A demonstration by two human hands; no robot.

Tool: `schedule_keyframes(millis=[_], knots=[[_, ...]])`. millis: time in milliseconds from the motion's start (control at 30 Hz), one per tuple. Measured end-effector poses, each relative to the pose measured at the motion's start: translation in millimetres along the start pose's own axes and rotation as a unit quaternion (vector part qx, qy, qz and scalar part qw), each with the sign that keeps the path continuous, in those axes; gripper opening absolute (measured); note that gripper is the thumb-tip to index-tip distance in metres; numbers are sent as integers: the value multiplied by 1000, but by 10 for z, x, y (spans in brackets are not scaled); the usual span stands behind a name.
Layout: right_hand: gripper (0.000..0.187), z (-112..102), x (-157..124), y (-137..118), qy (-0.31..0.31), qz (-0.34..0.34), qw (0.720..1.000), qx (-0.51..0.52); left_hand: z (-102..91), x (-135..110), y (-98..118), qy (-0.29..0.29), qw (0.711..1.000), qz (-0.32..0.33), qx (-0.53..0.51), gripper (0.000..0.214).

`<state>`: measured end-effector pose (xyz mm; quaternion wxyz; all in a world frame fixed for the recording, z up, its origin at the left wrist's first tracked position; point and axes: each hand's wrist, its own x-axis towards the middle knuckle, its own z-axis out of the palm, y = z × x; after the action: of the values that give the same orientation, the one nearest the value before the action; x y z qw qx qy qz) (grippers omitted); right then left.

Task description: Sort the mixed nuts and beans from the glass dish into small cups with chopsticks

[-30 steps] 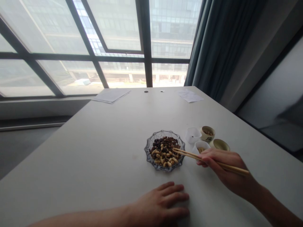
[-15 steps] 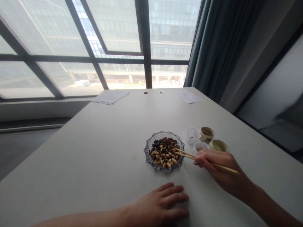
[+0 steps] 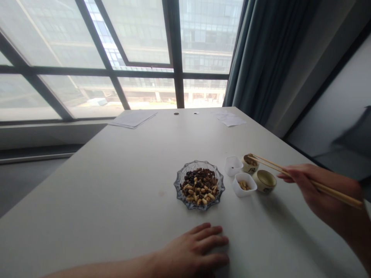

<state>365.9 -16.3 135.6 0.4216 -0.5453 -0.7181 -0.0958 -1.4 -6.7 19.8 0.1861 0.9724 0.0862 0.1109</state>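
Head view: left hand (image 3: 191, 247) flat on table (image 3: 116, 193), fingers (image 3: 208, 242) spread. Right hand (image 3: 321, 191) pinches wooden chopsticks (image 3: 269, 166), tips nearly together; can't tell if they hold anything. Glass dish (image 3: 175, 185) of mixed nuts (image 3: 199, 186) mid-table, white tub (image 3: 244, 194) of peanuts (image 3: 244, 185) just beside it; tips at rim of far ceramic cup (image 3: 249, 169).

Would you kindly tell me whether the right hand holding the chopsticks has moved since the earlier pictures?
Yes. The right hand has moved rightward, away from the glass dish, and the chopsticks now reach to the small round cup.
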Motion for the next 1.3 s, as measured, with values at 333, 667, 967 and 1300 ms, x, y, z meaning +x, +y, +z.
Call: schedule_keyframes(millis=[333, 667, 967, 1300], knots=[[13, 286, 45, -146, -26, 7, 989, 143, 4, 3, -3, 4, 1000, 2, 3, 33], [30, 978, 32, -691, -146, 78, 927, 336, 110, -40, -37, 21, 999, 13, 20, 33], [38, 1096, -1, -772, -97, 132, 926, 339, 91, -29, -29, 20, 1000, 8, 13, 32], [17, 270, -113, -378, 81, 233, 943, 224, 30, -9, 3, 16, 1000, 4, 14, 32]])
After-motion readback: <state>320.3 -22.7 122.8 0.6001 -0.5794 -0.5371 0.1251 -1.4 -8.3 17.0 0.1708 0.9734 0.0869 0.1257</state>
